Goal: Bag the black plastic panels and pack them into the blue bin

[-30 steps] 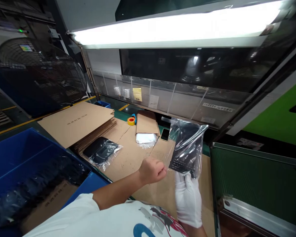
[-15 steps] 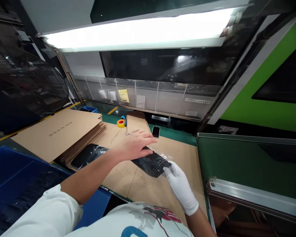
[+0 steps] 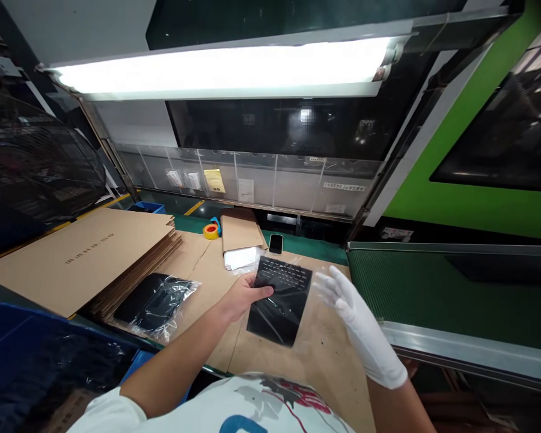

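My bare left hand [image 3: 243,297] pinches the upper left edge of a flat black panel [image 3: 282,304] with rows of slots along its far end. Clear plastic film shows around the panel's edges. Just right of the panel, my right hand [image 3: 349,310] in a white glove has its fingers stretched and apart, slightly blurred, near a wisp of film. More black panels in a clear plastic bag [image 3: 160,304] lie on the cardboard-covered table to the left of my left forearm.
Stacked cardboard sheets [image 3: 85,252] stand at the left, above a blue bin [image 3: 9,337]. Yellow tape [image 3: 211,231], a cardboard box [image 3: 241,228] with white contents, and a phone [image 3: 276,243] lie at the back. A green conveyor [image 3: 415,300] on the right carries a dark panel [image 3: 491,269].
The black panel has turned so its slotted end points away and its broad face shows. My left hand has shifted to its edge; my right hand has come off it to the right.
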Available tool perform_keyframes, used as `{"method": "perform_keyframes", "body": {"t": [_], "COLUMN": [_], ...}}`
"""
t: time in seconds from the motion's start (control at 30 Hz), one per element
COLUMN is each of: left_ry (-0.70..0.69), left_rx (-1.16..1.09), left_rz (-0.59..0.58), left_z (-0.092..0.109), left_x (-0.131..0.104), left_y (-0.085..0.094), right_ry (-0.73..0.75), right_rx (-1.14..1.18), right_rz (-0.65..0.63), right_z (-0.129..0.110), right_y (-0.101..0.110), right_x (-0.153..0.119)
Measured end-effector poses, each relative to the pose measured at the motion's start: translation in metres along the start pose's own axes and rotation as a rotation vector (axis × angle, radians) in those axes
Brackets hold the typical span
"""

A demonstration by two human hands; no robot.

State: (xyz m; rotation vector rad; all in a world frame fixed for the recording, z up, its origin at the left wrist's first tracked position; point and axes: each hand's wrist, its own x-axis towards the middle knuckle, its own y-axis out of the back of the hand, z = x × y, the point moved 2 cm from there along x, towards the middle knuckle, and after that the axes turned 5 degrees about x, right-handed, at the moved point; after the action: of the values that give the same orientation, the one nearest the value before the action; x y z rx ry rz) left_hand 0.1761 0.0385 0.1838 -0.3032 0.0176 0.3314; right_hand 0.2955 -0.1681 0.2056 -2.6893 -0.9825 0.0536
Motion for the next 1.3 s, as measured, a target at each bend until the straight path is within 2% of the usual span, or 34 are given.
{"method": "perform_keyframes", "body": {"t": [0.07,0.13,0.23,0.3,0.37,0.5,0.57,0.63,0.77,0.83,0.93,1.03,1.13,1.23,1.3], "left_ry": [-0.050,-0.068,-0.071,-0.064,-0.058,-0.114,-0.216,-0.331,-0.460,-0.423,-0.259,-0.084,0.004,0.013,0.015], "left_rx": [-0.119,-0.181,-0.228,-0.232,-0.209,-0.045,0.082,0.296,0.820,0.904,0.936,1.015,1.034,1.074,1.117], "left_rz": [0.088,0.121,0.106,0.105,0.153,0.300,0.302,0.200,-0.121,-0.255,-0.437,-0.515,-0.530,-0.516,-0.510], "left_z": [-0.007,-0.010,-0.012,-0.010,-0.009,0.000,0.010,0.023,0.044,0.048,0.046,0.040,0.034,0.034,0.036], "left_x": [-0.003,-0.005,-0.008,-0.010,-0.012,-0.016,-0.015,-0.012,0.008,0.024,0.046,0.061,0.067,0.071,0.073], "left_y": [-0.005,-0.010,-0.013,-0.012,-0.009,-0.001,0.000,-0.005,-0.029,-0.041,-0.053,-0.058,-0.061,-0.063,-0.063], "right_ry": [-0.108,-0.118,0.018,0.133,0.223,0.303,0.278,0.234,0.251,0.280,0.279,0.209,0.181,0.202,0.125], "right_rx": [-0.014,-0.056,-0.163,-0.240,-0.297,-0.352,-0.416,-0.518,-0.674,-0.739,-0.851,-0.934,-0.871,-0.590,-0.281], "right_rz": [-0.087,-0.083,0.021,0.072,0.093,0.087,0.011,-0.116,-0.337,-0.408,-0.439,-0.385,-0.296,-0.009,0.214], "right_z": [-0.003,-0.007,-0.015,-0.021,-0.026,-0.033,-0.034,-0.033,-0.029,-0.024,-0.016,-0.013,-0.013,-0.002,0.022], "right_y": [-0.011,-0.023,-0.032,-0.031,-0.027,-0.020,-0.021,-0.024,-0.026,-0.021,-0.010,0.001,0.014,0.036,0.053], "right_x": [-0.003,-0.004,-0.003,0.001,0.006,0.013,0.015,0.017,0.024,0.029,0.033,0.030,0.018,-0.003,-0.022]}}
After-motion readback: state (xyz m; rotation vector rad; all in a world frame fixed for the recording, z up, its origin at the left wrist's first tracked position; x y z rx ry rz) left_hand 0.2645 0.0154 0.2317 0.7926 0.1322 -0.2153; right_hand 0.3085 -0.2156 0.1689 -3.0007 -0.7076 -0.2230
